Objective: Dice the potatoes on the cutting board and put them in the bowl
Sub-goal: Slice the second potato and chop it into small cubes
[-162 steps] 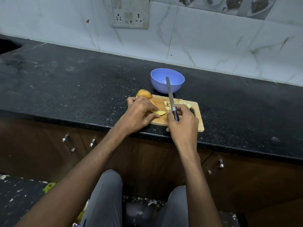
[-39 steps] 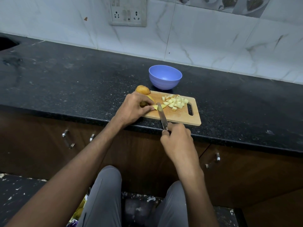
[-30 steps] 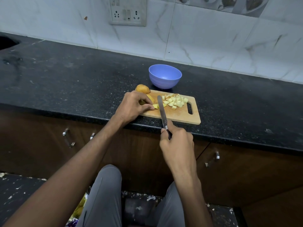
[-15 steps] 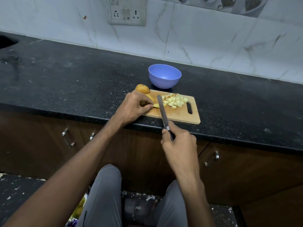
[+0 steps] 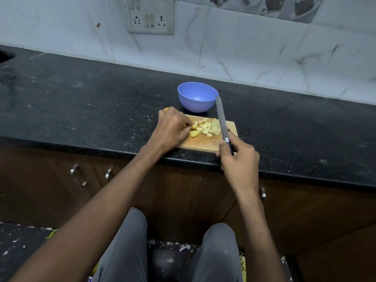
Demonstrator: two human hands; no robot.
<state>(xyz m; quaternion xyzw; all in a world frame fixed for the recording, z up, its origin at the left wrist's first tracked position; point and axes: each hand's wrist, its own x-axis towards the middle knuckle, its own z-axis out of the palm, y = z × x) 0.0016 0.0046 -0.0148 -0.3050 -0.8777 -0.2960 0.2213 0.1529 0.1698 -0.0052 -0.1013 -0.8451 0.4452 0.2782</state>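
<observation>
The right hand (image 5: 239,157) has its grip closed on the knife (image 5: 221,119); the potato dice (image 5: 207,127) lie just left of the blade, nearer the left hand (image 5: 172,129), whose grip is narrow at the pile.

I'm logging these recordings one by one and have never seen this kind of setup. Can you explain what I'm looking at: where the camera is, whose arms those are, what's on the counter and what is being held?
There is no machine here. The single picture comes from a wide-angle camera worn on a person's head, looking forward and down, so the two bare arms and the grey-trousered knees belong to the wearer.

On the black countertop lies a wooden cutting board carrying a pile of diced potato. Just behind the board stands a blue bowl, which looks empty. A bit of a whole potato peeks out behind the left hand.

The left hand rests on the board's left end, fingertips at the pile. The right hand grips the handle of a knife, whose blade points away over the board's right end toward the bowl.
</observation>
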